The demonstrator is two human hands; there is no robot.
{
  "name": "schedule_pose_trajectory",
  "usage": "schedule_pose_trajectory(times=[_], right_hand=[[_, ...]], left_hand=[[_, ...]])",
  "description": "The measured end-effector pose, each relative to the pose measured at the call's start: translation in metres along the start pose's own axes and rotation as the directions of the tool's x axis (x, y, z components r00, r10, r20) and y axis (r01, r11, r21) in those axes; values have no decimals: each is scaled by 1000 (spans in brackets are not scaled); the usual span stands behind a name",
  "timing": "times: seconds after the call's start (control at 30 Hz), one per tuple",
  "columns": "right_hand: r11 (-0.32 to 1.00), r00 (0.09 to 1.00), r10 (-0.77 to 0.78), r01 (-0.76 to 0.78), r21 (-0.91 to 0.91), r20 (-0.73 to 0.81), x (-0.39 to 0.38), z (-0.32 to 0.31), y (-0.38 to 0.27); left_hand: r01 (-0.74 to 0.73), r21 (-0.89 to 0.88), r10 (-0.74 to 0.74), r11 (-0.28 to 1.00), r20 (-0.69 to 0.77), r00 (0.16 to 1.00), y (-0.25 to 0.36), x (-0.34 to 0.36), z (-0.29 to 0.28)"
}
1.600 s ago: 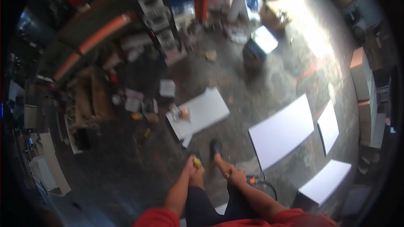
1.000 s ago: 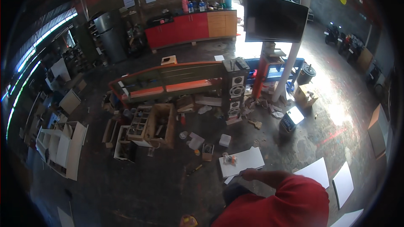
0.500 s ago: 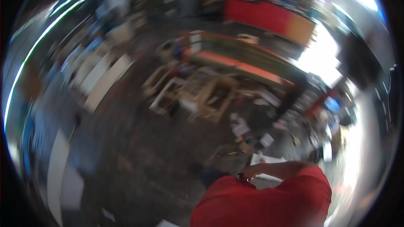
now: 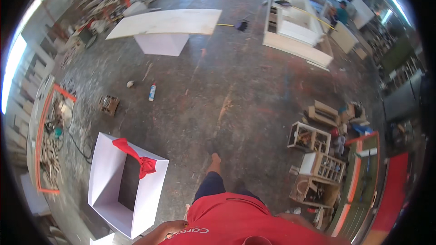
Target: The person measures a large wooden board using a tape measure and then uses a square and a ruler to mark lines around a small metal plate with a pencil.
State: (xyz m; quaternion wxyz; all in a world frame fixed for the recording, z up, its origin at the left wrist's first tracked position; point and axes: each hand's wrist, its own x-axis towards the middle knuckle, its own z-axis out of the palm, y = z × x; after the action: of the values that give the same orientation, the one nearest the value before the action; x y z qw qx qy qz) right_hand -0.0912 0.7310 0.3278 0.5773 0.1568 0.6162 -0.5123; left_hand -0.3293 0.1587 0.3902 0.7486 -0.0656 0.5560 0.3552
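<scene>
- Head view has swung left: the flat white panels that lay ahead are out of sight, and a white open box frame (image 4: 148,199) now stands on the floor (image 4: 254,127), to the left of the person's legs.
- A red cloth (image 4: 146,167) hangs over the frame's far edge.
- I see 1 bare-looking foot (image 4: 215,158) set forward, so I judge the person to be stepping or turning.
- On the left, a forearm (image 4: 156,234) comes in at the lower edge, near the frame; the left hand (image 4: 180,225) is mostly lost against the red shirt (image 4: 231,222), and I cannot tell whether its fingers are apart, together or clamped on anything.
- For the right hand, I have nothing: it is out of view, its fingers unreadable from my end.
- Further off, 1 long pale board (image 4: 165,22) rests on a white box (image 4: 162,44), and a blue-and-white bottle (image 4: 152,92) is well apart from both hands.
- As I read it, the change moves the surroundings from panels to frame, with no handling I can confirm.
</scene>
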Motion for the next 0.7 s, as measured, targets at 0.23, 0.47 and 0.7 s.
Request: schedule_pose_trajectory(times=[0.23,0.47,0.7], right_hand=[[993,976,90,-102,-51,-199,30,-134,-105],[986,966,10,33,163,-260,17,-237,-316],[921,995,-8,44,386,-95,91,-354,-430]], left_hand=[[-85,-167,75,982,-64,995,96,34,-66],[-131,-228,104,965,-126,987,197,8,-154],[-185,-256,133,949,-210,969,307,-8,-261]])
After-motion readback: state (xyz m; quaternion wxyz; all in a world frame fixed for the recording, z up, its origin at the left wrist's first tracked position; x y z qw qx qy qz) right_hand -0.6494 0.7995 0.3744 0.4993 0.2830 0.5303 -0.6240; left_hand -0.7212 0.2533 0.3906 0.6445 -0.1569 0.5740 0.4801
